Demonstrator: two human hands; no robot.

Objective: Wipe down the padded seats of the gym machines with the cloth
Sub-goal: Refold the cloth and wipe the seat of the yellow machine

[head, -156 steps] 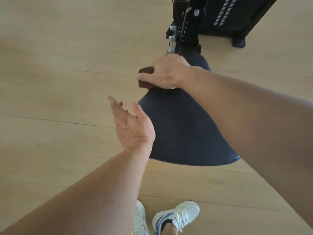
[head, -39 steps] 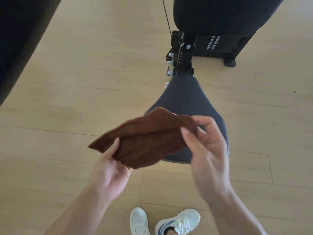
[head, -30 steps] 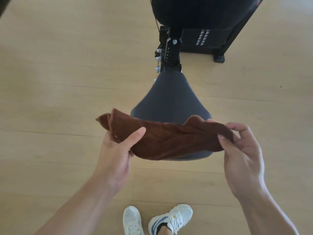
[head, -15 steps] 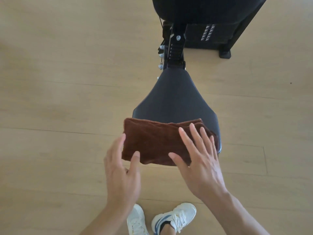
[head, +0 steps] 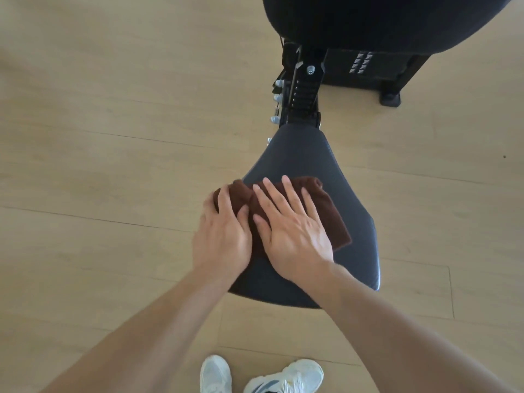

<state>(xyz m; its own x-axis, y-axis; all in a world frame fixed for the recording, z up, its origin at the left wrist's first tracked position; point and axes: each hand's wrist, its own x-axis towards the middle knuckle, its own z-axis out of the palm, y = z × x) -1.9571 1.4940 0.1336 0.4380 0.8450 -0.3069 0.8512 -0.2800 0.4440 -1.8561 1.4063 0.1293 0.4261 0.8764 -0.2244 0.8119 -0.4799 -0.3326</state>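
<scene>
A: The left hand (head: 224, 236) lies flat on the left end of the brown cloth (head: 326, 211), grip released, at the seat's left edge.

B: And the right hand (head: 295, 231)?

A: Also flat and open, pressing the cloth on the padded seat (head: 354, 222). I think the cloth may bunch, or slide off the left edge, if the push is uneven.

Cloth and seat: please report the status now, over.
Left hand and right hand both flat on brown cloth, fingers spread. Cloth lies on padded seat, left half. Nothing in the way.
</scene>
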